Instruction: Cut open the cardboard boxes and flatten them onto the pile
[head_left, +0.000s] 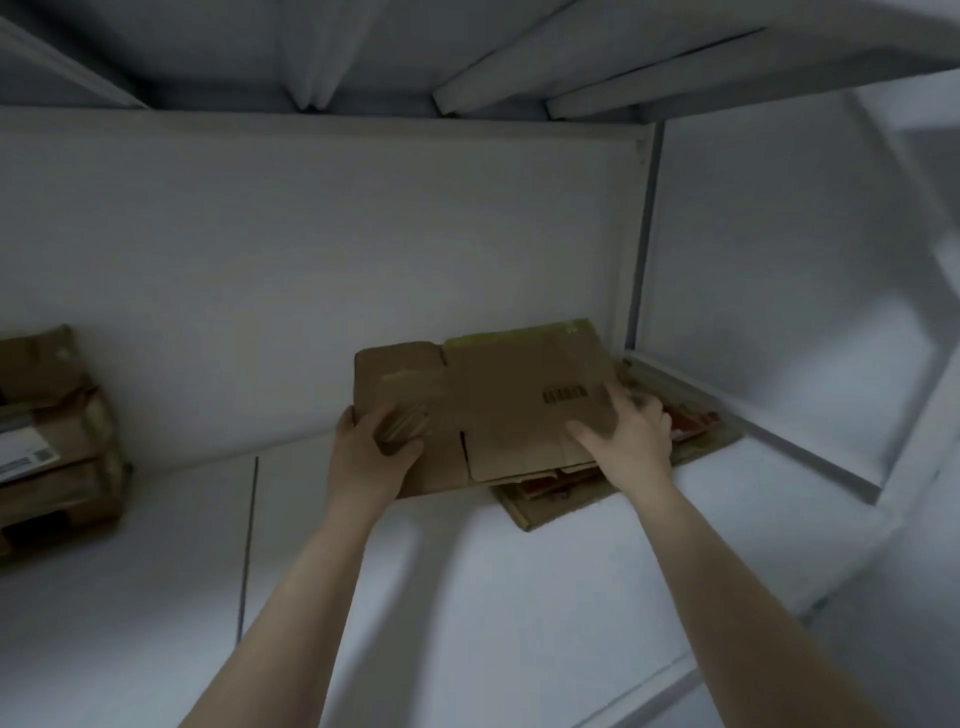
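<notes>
A flattened brown cardboard box (498, 395) with a printed barcode lies across a low pile of flat cardboard (561, 506) in the far right corner of a white surface. My left hand (371, 447) grips the box's near left flap, thumb on top. Over on the other side, my right hand (628, 434) has its fingers spread over the near right edge, beside the barcode. Red printed card shows in the pile under the box. I see no cutting tool.
Stacked brown cardboard boxes (49, 431) with a white label stand at the far left against the white back wall (311, 260). A white side wall and ledge (753, 431) close the corner on the right. A shelf underside hangs overhead.
</notes>
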